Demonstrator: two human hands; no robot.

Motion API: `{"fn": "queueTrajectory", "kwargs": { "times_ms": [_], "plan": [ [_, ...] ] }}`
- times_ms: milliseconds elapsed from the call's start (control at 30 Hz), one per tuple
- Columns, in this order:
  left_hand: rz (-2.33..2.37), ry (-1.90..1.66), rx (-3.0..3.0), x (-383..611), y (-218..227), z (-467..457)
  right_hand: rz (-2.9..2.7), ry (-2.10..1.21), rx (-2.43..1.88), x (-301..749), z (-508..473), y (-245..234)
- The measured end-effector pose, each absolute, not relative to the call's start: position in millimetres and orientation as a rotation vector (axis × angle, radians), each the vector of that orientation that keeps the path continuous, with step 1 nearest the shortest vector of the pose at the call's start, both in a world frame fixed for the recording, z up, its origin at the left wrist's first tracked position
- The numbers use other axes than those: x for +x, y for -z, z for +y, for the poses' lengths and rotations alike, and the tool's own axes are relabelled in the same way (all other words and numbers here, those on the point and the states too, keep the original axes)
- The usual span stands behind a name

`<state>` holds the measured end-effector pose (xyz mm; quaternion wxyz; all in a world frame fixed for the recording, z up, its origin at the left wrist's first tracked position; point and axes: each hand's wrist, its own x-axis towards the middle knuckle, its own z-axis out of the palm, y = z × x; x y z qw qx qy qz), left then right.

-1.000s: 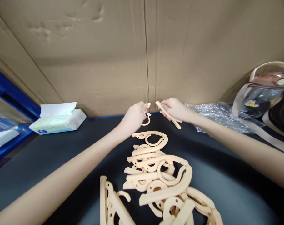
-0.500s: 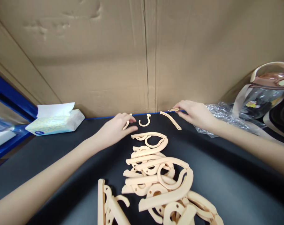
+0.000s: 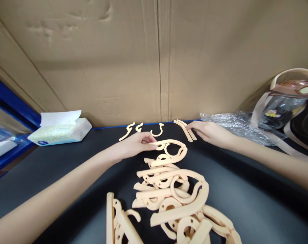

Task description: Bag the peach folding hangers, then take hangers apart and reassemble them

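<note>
My left hand (image 3: 137,145) pinches one end of a folded beige folding hanger (image 3: 182,154) at the far end of a pile of similar folding hangers (image 3: 169,193). At the back of the table, my right hand (image 3: 206,131) has its fingertips closed on the right one of two slim curved hanger arms (image 3: 186,131), which lie side by side. A loose hanger hook (image 3: 157,133) lies between the hands. Left of it are a small curved piece (image 3: 138,128) and a longer wavy hanger piece (image 3: 127,131).
A tissue pack (image 3: 61,133) stands at the back left beside a blue metal frame (image 3: 14,105). On the right lie crumpled clear plastic wrap (image 3: 235,123) and a strapped water bottle (image 3: 283,105). A cardboard wall (image 3: 113,67) rises behind the black table (image 3: 245,183).
My left hand has left the small pieces at the back and taken hold of the far folding hanger, shifting it slightly right. My right hand has laid a hanger arm beside the other.
</note>
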<state>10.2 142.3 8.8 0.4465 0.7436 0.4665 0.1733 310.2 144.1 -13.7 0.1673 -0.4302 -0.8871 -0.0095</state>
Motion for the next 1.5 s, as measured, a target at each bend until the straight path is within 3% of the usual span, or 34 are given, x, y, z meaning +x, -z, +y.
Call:
{"fn": "queueTrajectory", "kwargs": {
  "times_ms": [167,300,367,533,667,767,933,1000,1167,1300,1400,1500],
  "plan": [
    [1.119,-0.775,1.601,37,-13,143,-2.160,-0.717,-1.123,261,138,-4],
    [1.074,-0.986,1.544,51,-19,155,-2.028,-0.764,-1.099,246,145,-19],
    [1.059,-1.021,1.567,53,-26,160,-2.049,-0.519,-1.147,249,150,-29],
    [1.061,-1.002,1.743,60,-46,158,-2.367,0.720,-1.210,250,153,-53],
    [1.165,-0.993,1.937,64,-51,152,-2.582,0.927,-1.241,240,154,-57],
    [1.265,-0.984,2.095,60,-50,153,-2.596,0.607,-1.262,235,160,-52],
    [1.446,-0.928,2.231,28,-47,170,-2.057,-0.644,-1.185,249,175,-48],
    [1.538,-0.823,2.209,7,-40,183,-1.788,-0.894,-1.203,257,179,-50],
    [1.761,-0.665,2.068,-32,-12,212,-1.467,-0.932,-1.196,266,179,-60],
    [1.736,-0.784,1.974,-27,-5,206,-1.147,-0.909,-1.053,264,179,-68],
    [1.452,-0.750,1.888,-9,-13,188,-1.044,-0.869,-0.983,261,178,-64],
    [0.971,-0.666,1.429,9,-19,170,-1.055,-0.852,-0.916,256,173,-49]
  ]
}}
